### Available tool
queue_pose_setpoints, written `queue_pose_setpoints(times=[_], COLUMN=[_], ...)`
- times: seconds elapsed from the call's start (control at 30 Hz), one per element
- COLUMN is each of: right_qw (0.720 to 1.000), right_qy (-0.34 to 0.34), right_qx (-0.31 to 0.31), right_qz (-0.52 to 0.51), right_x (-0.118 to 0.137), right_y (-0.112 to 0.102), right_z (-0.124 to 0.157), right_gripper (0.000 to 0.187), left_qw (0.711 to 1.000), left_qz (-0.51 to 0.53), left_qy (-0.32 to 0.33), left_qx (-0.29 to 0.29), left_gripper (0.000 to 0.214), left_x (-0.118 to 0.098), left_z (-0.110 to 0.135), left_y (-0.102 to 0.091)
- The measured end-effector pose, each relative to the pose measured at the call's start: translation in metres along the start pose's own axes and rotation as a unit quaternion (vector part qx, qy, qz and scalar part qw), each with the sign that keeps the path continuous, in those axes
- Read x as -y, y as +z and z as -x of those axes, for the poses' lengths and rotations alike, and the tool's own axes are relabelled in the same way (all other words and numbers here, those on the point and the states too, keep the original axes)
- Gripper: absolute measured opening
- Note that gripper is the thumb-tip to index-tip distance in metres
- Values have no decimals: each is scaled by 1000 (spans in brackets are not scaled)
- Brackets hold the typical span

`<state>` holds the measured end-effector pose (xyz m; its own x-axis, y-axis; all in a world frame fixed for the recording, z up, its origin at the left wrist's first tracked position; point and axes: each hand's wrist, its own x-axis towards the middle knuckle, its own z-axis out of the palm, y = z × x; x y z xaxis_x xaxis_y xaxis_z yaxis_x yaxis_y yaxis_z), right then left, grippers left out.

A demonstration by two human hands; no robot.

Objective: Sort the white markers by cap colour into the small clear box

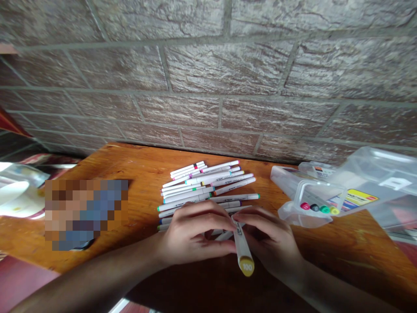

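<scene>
A white marker (242, 245) with a mustard-yellow end numbered 100 points toward me between my hands. My left hand (195, 230) pinches it from the left with thumb and forefinger. From the right, my right hand (272, 239) has its fingers closed on the same marker; its thumb is partly hidden. Just beyond my hands lies a spread of white markers (192, 198) with coloured ends, roughly side by side on the wooden table (137, 195). My left hand covers some of them.
On the right, a clear plastic case (387, 178) with a yellow label lies tilted, several markers (314, 208) showing their ends inside. A blurred-out object (87, 215) and a white cup (19, 198) are at the left. A brick wall (202, 108) borders the table's back.
</scene>
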<state>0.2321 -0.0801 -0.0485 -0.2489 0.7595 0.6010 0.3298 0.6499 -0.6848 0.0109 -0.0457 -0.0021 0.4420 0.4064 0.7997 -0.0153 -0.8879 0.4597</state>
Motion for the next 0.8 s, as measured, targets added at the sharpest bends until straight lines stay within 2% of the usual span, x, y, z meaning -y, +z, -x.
queue_pose_setpoints(times=[0.8], right_qw=[1000], right_qy=[-5], right_qx=[1], right_qz=[-7], right_x=[1], right_y=[-1], right_z=[0], right_gripper=[25], left_qw=[1000], left_qz=[-8], left_qy=[-2], left_qx=[8], left_gripper=[23], left_x=[1], left_z=[1], left_y=[0])
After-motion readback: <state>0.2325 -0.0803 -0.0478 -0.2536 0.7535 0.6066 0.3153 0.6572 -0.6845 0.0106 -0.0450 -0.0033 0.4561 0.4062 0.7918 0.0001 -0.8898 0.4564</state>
